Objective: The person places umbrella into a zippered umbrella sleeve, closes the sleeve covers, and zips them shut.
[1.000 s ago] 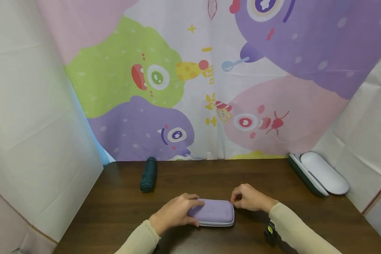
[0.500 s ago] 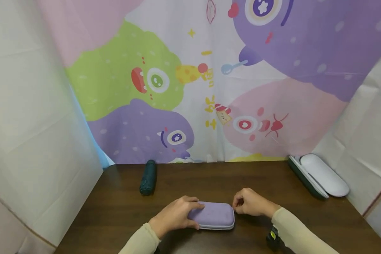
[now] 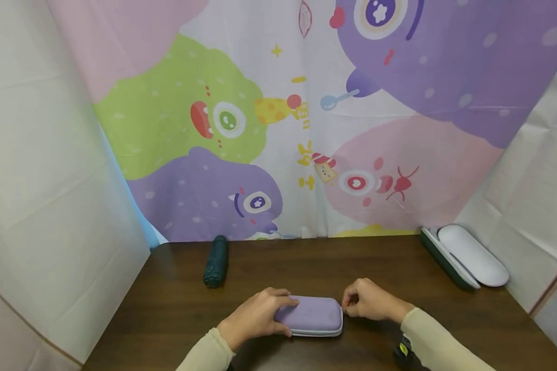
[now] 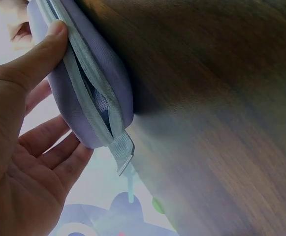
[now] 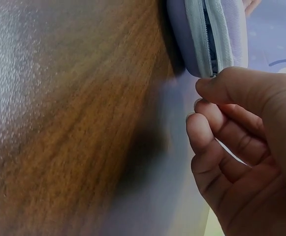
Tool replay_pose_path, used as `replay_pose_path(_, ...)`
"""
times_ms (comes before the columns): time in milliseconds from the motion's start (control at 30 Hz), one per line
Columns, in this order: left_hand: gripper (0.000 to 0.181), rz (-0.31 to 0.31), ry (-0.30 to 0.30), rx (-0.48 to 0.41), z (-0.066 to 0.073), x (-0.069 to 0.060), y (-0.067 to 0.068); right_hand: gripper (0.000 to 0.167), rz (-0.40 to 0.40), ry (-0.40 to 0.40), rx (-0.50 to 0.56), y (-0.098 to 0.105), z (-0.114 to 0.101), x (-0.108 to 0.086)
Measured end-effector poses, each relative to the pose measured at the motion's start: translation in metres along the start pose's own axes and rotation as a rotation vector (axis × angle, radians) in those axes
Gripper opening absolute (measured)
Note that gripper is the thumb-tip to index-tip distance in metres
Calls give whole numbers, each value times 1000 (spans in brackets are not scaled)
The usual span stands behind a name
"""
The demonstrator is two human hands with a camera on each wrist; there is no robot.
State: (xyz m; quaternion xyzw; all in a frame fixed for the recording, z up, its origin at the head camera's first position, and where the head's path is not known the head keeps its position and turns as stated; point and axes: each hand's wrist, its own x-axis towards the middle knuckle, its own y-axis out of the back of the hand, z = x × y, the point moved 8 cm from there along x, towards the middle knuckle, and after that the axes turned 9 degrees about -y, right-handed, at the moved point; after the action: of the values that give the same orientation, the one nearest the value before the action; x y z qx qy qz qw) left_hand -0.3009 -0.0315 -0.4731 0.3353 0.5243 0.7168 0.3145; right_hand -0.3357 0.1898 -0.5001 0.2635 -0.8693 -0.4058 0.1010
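Observation:
A purple zippered case (image 3: 313, 314) lies on the table in front of the person. The left hand (image 3: 259, 315) grips its left end, thumb on the near side and fingers over the top. In the left wrist view the zipper of the case (image 4: 64, 93) is parted, with a fabric tab (image 4: 122, 150) at the end. At the case's right end, the right hand (image 3: 372, 300) has thumb and index finger pinched together. The right wrist view shows that hand (image 5: 241, 132) at the end of the parted zipper (image 5: 210, 37); the zipper pull is hidden by the fingertips.
A dark green rolled item (image 3: 216, 262) lies at the table's back left. An open case, dark green outside and white inside (image 3: 473, 255), is at the back right by the side wall. A cartoon-printed cloth (image 3: 306, 206) hangs behind the wooden table (image 3: 167, 309).
The right hand has shifted very slightly right and down in the head view, staying at the case's right end. The head view has tilted slightly. The left hand keeps its grip.

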Motion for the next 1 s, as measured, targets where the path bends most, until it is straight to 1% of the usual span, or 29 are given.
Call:
replay_pose_path(400,62,18,-8,7,1,0,0,17,17,-26,20,-2,1,-5)
replay_pose_path(667,62,18,-7,-6,0,0,-1,19,15,-50,4,-4,0,-8)
replay_pose_path(833,62,23,-10,-8,0,0,-1,20,32,-40,4,-4,-4,-11)
replay_pose_path(1000,62,13,-3,-15,-1,0,-1,19,19,-38,14,-4,-5,-14)
